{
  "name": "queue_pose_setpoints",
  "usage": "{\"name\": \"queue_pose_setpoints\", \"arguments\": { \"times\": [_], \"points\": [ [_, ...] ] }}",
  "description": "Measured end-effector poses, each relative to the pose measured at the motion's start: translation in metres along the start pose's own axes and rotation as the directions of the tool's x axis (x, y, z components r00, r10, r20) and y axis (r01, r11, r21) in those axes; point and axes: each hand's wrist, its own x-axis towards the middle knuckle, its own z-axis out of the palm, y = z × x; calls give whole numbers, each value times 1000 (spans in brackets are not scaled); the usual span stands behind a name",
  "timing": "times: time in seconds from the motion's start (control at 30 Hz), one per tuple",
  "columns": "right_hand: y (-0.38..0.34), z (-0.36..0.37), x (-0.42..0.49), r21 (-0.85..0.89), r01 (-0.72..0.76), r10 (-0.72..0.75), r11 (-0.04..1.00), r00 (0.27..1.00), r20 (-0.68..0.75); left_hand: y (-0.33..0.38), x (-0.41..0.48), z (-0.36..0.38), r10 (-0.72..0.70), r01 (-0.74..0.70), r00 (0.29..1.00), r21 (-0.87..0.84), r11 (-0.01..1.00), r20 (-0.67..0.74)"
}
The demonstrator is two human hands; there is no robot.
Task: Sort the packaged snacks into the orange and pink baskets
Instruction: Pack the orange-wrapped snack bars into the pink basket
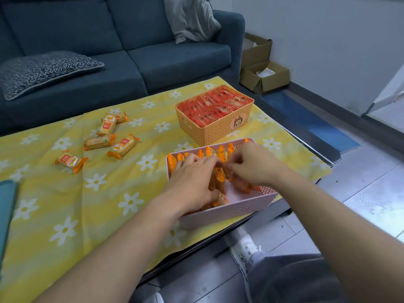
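Observation:
The pink basket (pixel 240 207) stands at the table's near right edge, holding a row of upright orange-wrapped snack packs (pixel 220 150). Both my hands are inside it: my left hand (pixel 192 178) presses on the packs at the left, and my right hand (pixel 251 165) pinches a pack (pixel 229 178) near the middle. The orange basket (pixel 215 130) behind it is full of red-wrapped snacks (pixel 214 106). Several orange-wrapped packs lie loose on the cloth at the left, among them one (pixel 123 146) and another (pixel 71 160).
A yellow cloth with white flowers (pixel 87 193) covers the low table. A blue sofa (pixel 131 51) with cushions stands behind it. Cardboard boxes (pixel 264 76) sit on the floor at the far right. A teal object (pixel 6 204) lies at the left edge. My shoe (pixel 244 250) is under the table's edge.

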Motion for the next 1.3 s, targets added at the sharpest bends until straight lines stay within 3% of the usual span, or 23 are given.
{"name": "queue_pose_setpoints", "arguments": {
  "times": [0.1, 0.27, 0.37, 0.43, 0.67, 0.87, 1.03, 1.17, 1.3],
  "points": [
    [20, -22, -1, 39, -62, 68, 997, 981, -183, -4, 1, -1, 38, -39, 999, 73, 997, 13],
    [21, -5, 1, -150, -66, 57, 986, 996, -65, -7, 2, -1, 69, -73, 997, 123, 990, 42],
    [13, 4, 5, -349, -44, 20, 936, 997, -72, -8, 3, -2, 67, -72, 997, 132, 989, 42],
    [15, 0, 7, -370, -54, 34, 927, 998, -60, -9, 3, -3, 68, -74, 997, 135, 988, 46],
    [26, -21, -1, 15, -146, 147, 989, 988, -36, -11, 5, -3, 61, -66, 997, 105, 992, 50],
    [8, -2, -1, 67, -179, 185, 981, 979, -90, -5, 7, 0, 82, -80, 997, 117, 990, -9],
    [-3, 10, 2, 80, -132, 133, 988, 991, -13, 5, 8, 4, 100, -101, 995, 71, 992, 16],
    [14, -16, -5, 384, -247, 234, 890, 969, 81, 1, 8, 4, 114, -119, 992, 121, 985, 50],
    [27, -24, -6, 181, -178, 194, 967, 978, -76, -2, 9, 4, 113, -121, 992, 149, 981, 56]
  ]
}}
